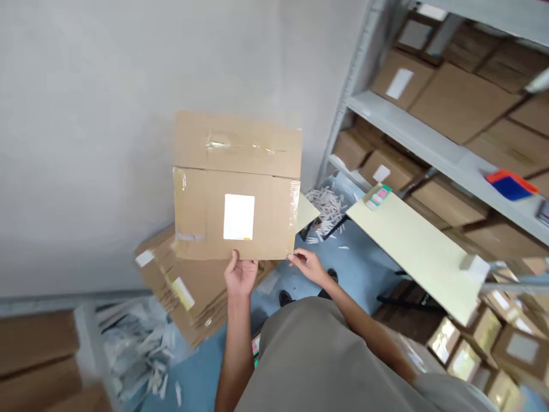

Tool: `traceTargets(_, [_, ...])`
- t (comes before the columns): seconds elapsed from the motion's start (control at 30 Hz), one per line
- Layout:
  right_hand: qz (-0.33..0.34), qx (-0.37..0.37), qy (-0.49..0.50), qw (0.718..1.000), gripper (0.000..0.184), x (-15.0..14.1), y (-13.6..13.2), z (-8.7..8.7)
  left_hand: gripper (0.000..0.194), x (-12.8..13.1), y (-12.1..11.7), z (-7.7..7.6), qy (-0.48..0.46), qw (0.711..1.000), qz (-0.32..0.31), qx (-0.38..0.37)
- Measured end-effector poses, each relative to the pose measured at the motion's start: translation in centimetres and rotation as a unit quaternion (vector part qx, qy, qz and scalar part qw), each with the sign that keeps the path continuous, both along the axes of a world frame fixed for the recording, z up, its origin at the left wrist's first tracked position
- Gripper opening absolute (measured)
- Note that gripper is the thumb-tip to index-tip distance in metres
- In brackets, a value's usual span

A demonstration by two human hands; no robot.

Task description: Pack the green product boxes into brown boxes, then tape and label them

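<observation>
A flattened cardboard box (pixel 197 200) is held up in front of the wall, its broad face toward me. It carries a white label (pixel 239 216) in the middle, with clear tape along its top flap and sides. My left hand (pixel 241 276) grips the lower edge near the middle, thumb on the front and the other fingers behind. At the lower right corner, my right hand (pixel 307 265) pinches the edge between thumb and fingers. Behind and below the held box leans a stack of flattened cardboard boxes (pixel 201 280).
Grey metal shelves (pixel 429 129) full of cardboard boxes stand at the right. A pale table (pixel 416 246) with a green-and-pink packet (pixel 378 197) stands before them. White paper scraps (pixel 328 206) litter the blue floor (pixel 360 257); a bag of scraps (pixel 137 349) lies lower left.
</observation>
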State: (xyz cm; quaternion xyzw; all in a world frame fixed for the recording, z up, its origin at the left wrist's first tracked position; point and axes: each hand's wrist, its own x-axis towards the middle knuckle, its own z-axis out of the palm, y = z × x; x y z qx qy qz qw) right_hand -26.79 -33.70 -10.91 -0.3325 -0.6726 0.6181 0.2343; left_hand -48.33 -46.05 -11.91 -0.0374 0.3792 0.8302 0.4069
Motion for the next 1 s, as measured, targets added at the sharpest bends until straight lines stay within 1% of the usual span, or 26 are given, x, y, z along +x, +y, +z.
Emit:
traceTargets(0.03, [-0.040, -0.004, 0.001, 0.999, 0.049, 2.2, 1.6, -0.3, 0.021, 0.6, 2.2, 0.6, 0.010, 0.999, -0.033, 0.004])
traceTargets(0.07, [-0.094, -0.005, 0.003, 0.996, 0.050, 4.7, 3.3, -0.5, 0.018, 1.5, 4.4, 1.2, 0.017, 0.998, -0.063, 0.006])
traceTargets(0.1, [-0.160, -0.005, 0.005, 0.987, 0.053, 7.4, 5.2, -0.7, 0.013, 2.5, 6.7, 1.6, 0.020, 0.996, -0.090, 0.005])
traceTargets(0.13, [-0.234, 0.001, 0.005, 0.972, 0.056, 10.4, 7.1, -0.9, 0.008, 3.7, 9.0, 1.8, 0.021, 0.993, -0.112, 0.001])
traceTargets(0.17, [-0.306, 0.010, 0.003, 0.952, 0.059, 13.7, 8.9, -1.0, 0.004, 5.0, 11.3, 1.9, 0.020, 0.991, -0.130, -0.008])
traceTargets(0.23, [-0.429, 0.036, -0.009, 0.902, 0.061, 20.6, 12.1, -1.4, 0.007, 8.1, 15.7, 1.5, 0.019, 0.987, -0.157, -0.040])
traceTargets(0.3, [-0.516, 0.063, -0.038, 0.854, 0.061, 27.6, 14.6, -1.9, 0.011, 11.6, 20.1, 0.9, 0.029, 0.978, -0.187, -0.089])
traceTargets(0.37, [-0.570, 0.075, -0.069, 0.815, 0.062, 33.9, 16.6, -2.6, 0.010, 15.4, 24.4, 0.2, 0.054, 0.962, -0.237, -0.125])
traceTargets(0.4, [-0.587, 0.073, -0.078, 0.802, 0.063, 36.7, 17.4, -3.0, 0.011, 17.4, 26.6, -0.1, 0.070, 0.952, -0.267, -0.133])
traceTargets(0.5, [-0.618, 0.057, -0.076, 0.781, 0.068, 44.2, 19.9, -4.2, 0.018, 23.5, 33.3, -0.9, 0.113, 0.918, -0.354, -0.139])
traceTargets(0.57, [-0.632, 0.050, -0.067, 0.770, 0.072, 48.4, 21.6, -4.9, 0.020, 27.5, 37.8, -1.4, 0.133, 0.898, -0.392, -0.148])
traceTargets(0.63, [-0.638, 0.045, -0.062, 0.766, 0.070, 52.2, 23.0, -5.3, 0.020, 31.5, 41.9, -2.2, 0.148, 0.881, -0.421, -0.156])
traceTargets(0.67, [-0.638, 0.039, -0.063, 0.766, 0.065, 53.9, 23.5, -5.5, 0.019, 33.5, 43.7, -2.6, 0.155, 0.873, -0.434, -0.157])
traceTargets(0.77, [-0.649, 0.014, -0.066, 0.758, 0.040, 57.7, 24.4, -5.9, 0.020, 38.9, 48.0, -4.1, 0.190, 0.856, -0.453, -0.161])
traceTargets(0.83, [-0.665, 0.001, -0.066, 0.744, 0.030, 59.1, 24.4, -6.1, 0.021, 41.9, 49.9, -4.8, 0.226, 0.848, -0.448, -0.171])
traceTargets(0.9, [-0.676, -0.003, -0.069, 0.734, 0.028, 59.7, 24.2, -6.4, 0.024, 44.3, 51.2, -5.3, 0.254, 0.843, -0.439, -0.180])
traceTargets(1.0, [-0.692, -0.010, -0.080, 0.717, 0.028, 59.6, 23.6, -6.7, 0.030, 46.7, 52.8, -5.5, 0.254, 0.845, -0.441, -0.166])
